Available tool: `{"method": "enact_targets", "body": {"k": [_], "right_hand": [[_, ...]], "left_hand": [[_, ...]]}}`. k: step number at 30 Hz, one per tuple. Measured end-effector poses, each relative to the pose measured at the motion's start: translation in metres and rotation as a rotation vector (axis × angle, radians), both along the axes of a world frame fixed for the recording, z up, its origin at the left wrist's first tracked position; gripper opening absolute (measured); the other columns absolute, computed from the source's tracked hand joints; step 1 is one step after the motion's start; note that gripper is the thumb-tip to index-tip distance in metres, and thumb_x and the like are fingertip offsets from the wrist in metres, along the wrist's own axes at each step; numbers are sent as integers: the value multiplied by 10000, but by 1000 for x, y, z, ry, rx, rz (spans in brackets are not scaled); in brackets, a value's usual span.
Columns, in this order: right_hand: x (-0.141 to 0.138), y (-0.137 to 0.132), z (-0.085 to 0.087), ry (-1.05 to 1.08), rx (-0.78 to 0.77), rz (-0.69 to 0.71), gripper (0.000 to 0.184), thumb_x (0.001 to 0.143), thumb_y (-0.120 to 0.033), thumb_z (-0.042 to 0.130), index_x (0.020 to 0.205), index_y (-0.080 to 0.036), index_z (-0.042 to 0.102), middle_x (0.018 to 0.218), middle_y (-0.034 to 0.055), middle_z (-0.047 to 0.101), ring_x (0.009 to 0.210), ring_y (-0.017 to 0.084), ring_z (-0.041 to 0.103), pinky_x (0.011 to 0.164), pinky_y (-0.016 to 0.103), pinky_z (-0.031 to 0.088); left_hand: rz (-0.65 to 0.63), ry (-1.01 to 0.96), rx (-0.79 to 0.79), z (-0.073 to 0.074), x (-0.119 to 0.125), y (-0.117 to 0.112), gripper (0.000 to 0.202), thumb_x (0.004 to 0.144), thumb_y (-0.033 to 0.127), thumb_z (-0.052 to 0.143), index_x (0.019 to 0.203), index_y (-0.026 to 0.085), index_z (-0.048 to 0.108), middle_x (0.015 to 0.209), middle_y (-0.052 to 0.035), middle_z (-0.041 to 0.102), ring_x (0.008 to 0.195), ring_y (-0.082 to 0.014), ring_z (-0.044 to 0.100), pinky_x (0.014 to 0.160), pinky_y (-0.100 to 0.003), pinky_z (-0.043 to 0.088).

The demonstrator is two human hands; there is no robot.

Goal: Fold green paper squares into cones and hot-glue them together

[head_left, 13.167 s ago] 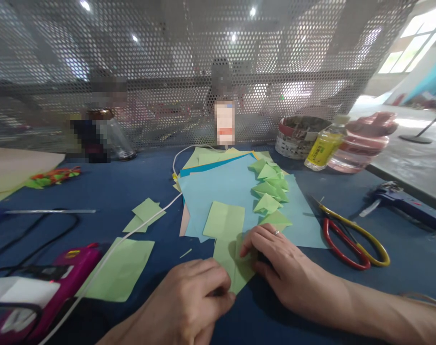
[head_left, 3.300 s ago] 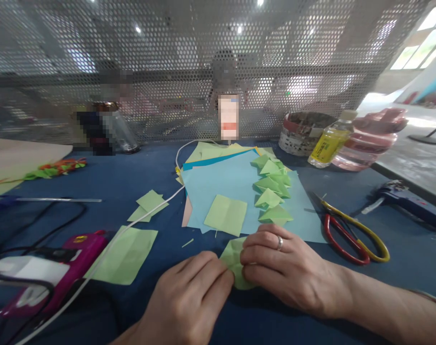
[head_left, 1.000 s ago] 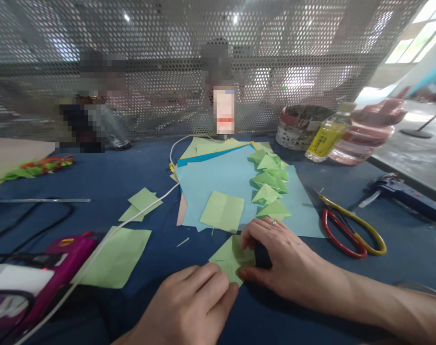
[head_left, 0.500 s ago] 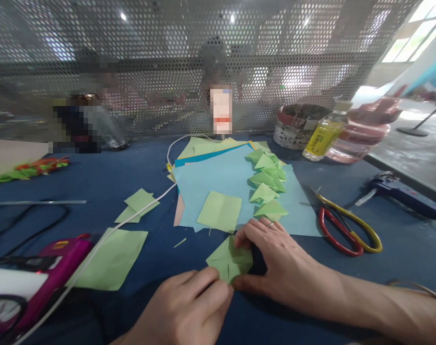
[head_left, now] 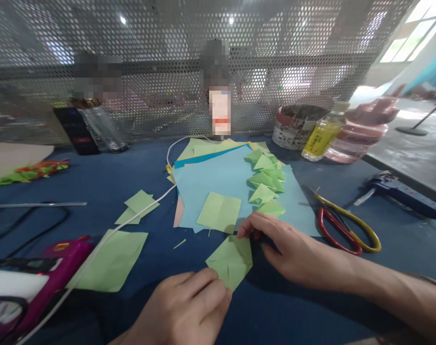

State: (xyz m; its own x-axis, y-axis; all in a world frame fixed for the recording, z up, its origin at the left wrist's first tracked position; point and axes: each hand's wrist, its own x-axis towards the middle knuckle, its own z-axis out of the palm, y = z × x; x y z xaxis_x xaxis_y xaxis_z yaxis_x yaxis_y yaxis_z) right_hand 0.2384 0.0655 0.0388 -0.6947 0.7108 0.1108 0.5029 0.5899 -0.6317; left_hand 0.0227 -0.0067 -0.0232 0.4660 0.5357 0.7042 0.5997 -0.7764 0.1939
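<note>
A folded light green paper square (head_left: pixel 230 260) lies on the blue table (head_left: pixel 131 167) in front of me. My left hand (head_left: pixel 187 306) is closed, its fingertips pinching the paper's near corner. My right hand (head_left: pixel 289 247) reaches in from the right, fingers curled with their tips at the paper's far right corner. Just beyond lies a loose green square (head_left: pixel 219 212) on a stack of light blue sheets (head_left: pixel 218 179). A row of small folded green pieces (head_left: pixel 266 179) runs along that stack.
Red and yellow scissors (head_left: pixel 347 227) lie right of my right hand, a blue glue gun (head_left: pixel 405 194) further right. A pink glue gun (head_left: pixel 48 273) with a white cord (head_left: pixel 131 220) sits at the left. Green scraps (head_left: pixel 111 261), a yellow bottle (head_left: pixel 320 136) and a mesh screen (head_left: pixel 203 57) stand behind.
My right hand has lifted off the green paper and shifted to its far right corner, uncovering the paper. My left hand keeps pinching the near corner.
</note>
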Motion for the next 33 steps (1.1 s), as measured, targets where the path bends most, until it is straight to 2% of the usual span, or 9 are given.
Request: {"method": "enact_targets", "body": {"k": [3,8,13,17,20,23,26,29,33], "right_hand": [[0,3,-2,-1,113,18,503,683,103,412,1074,-181,553,1041,58,566,980,184,564,848,315,467],[0,7,-7,-7,202,85,328,845,-23,508,1124,-184,567,1058,73,568,978,196,567,856,335,485],[1,10,-11,0,249,102,486,855,-17,511,1307,-196,501,1152,85,544,1038,200,551,906,338,483],[0,10,-11,-1,283,161,492,908,-61,481,1375,-213,463,1148,91,554,1017,192,560,873,325,499],[-1,10,-10,-4,325,208,429,921,-77,474,1325,-212,527,1119,94,573,937,176,575,816,304,507],[-1,10,-7,25,418,216,332,915,-63,464,1156,-206,642,1074,86,584,882,164,568,787,293,495],[-2,9,-5,72,486,208,383,887,-21,437,1179,-185,622,1058,86,584,885,162,557,789,286,486],[-2,8,-5,57,526,233,443,868,-5,431,1239,-193,584,1076,85,587,892,167,556,788,292,484],[0,8,-6,15,560,290,359,857,-9,435,1036,-212,672,1072,71,607,906,176,559,784,308,475]], "left_hand": [[-37,11,25,10,1,2,473,999,168,289,744,160,687,552,-12,512,532,-153,529,451,-257,360],[-63,23,57,18,2,5,430,963,96,309,756,156,681,565,-11,544,513,-137,537,444,-241,367],[-48,-6,88,21,1,7,425,949,59,344,696,171,667,542,10,552,472,-117,535,414,-239,340],[-64,144,1,31,-3,5,360,919,30,414,733,164,693,591,1,604,530,-137,595,449,-249,403],[-84,149,0,34,-4,5,363,916,26,400,752,163,693,600,-1,605,539,-137,605,453,-242,428],[-75,109,56,30,0,7,406,930,38,339,755,171,680,590,-2,577,560,-129,609,474,-212,451],[-73,8,118,23,3,8,447,937,58,288,714,178,657,558,0,529,511,-119,560,448,-199,422],[-62,-7,85,16,4,8,438,930,71,289,710,178,653,567,-8,537,504,-132,547,440,-216,407],[-80,6,69,15,2,7,417,909,84,284,752,173,660,598,-25,569,531,-145,564,454,-231,426]]}}
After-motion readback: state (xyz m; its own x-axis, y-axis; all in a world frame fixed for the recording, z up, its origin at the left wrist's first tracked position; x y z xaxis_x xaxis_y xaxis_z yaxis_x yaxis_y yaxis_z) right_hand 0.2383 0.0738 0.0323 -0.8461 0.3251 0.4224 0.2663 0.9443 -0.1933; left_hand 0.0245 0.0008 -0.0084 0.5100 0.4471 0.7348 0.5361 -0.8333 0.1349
